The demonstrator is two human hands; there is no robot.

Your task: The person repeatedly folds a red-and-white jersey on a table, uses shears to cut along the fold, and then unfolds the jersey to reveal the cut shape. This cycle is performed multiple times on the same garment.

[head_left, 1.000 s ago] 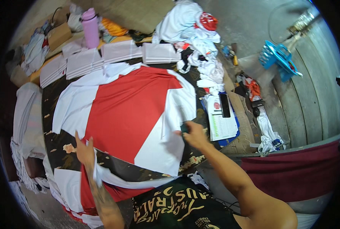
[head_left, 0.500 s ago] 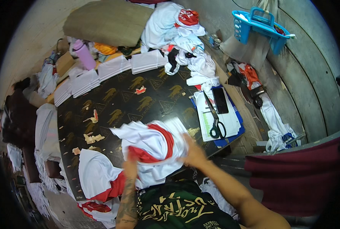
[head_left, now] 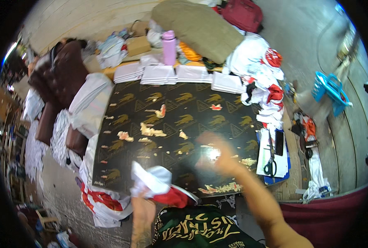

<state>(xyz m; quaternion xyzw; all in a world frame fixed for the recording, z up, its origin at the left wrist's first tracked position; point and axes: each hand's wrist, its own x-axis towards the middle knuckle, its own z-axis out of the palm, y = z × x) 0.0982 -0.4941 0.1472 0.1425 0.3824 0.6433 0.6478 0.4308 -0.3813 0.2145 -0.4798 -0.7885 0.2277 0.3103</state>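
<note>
- One crumpled white-and-red fabric heap (head_left: pixel 105 205) lies left of the left hand (head_left: pixel 141 193).
- That blurred hand is closed around a bunched white-and-red cloth (head_left: pixel 159 187); gathering firmly should prevent trailing.
- Blurred right hand (head_left: pixel 215 155): loosely open, empty, above the black patterned tabletop (head_left: pixel 175 142); black-handled scissors (head_left: pixel 271 160) rightward.

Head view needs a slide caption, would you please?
Red-and-white cloth at the left hand; right hand blurred over a dark table.
</note>
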